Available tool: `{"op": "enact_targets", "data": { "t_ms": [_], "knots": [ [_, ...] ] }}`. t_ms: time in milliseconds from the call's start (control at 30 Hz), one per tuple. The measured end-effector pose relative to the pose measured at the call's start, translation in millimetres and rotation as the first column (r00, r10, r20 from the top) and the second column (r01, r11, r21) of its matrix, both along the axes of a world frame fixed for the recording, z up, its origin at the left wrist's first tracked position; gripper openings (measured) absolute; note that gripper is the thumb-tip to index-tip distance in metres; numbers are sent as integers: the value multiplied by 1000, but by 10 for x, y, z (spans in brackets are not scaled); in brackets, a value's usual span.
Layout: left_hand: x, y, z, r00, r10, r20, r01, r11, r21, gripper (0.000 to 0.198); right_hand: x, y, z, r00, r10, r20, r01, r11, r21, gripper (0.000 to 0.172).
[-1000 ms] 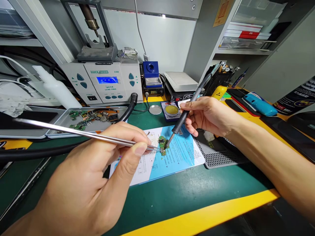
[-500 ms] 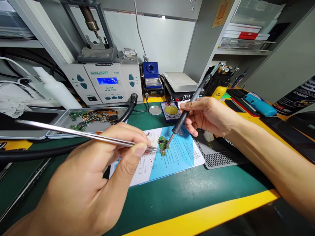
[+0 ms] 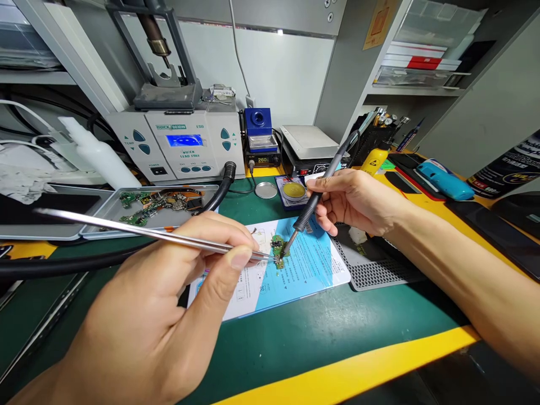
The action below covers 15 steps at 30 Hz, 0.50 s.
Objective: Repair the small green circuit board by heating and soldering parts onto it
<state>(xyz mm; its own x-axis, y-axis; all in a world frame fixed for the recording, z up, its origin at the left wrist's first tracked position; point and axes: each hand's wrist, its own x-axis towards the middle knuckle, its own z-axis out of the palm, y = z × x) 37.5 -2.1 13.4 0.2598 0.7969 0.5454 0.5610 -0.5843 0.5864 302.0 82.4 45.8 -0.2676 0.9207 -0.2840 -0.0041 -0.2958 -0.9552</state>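
A small green circuit board [image 3: 279,247] lies on a blue and white printed sheet [image 3: 312,263]. My left hand [image 3: 169,304] pinches metal tweezers [image 3: 139,229] between thumb and fingers, their tips at the lower left part of the board. From the right, my right hand [image 3: 352,199] grips a soldering iron [image 3: 309,211] by its dark handle, with its tip slanting down to the board close to the tweezer tips. Whether either tip touches the board cannot be made out exactly.
Behind are a grey hot-air station [image 3: 185,143], a blue iron stand [image 3: 259,126], a round yellow flux tin [image 3: 294,191] and a tray of boards [image 3: 107,211]. A black hose [image 3: 221,191] runs behind my left hand. A perforated plate [image 3: 379,275] lies right.
The soldering iron's tip has shifted slightly left and down over the board. The tweezers and my left hand have barely moved.
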Motion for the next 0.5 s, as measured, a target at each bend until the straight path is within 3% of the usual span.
{"op": "enact_targets", "data": {
  "t_ms": [267,500],
  "knots": [
    [17,-1,13,1000,-4,-19,4,1000,3,17,-18,-78,88,1000,24,-5,-24,999,-21,37],
    [14,3,34,1000,-21,-8,21,1000,6,19,-4,-36,55,999,44,-23,-44,999,-21,39]
  ]
}}
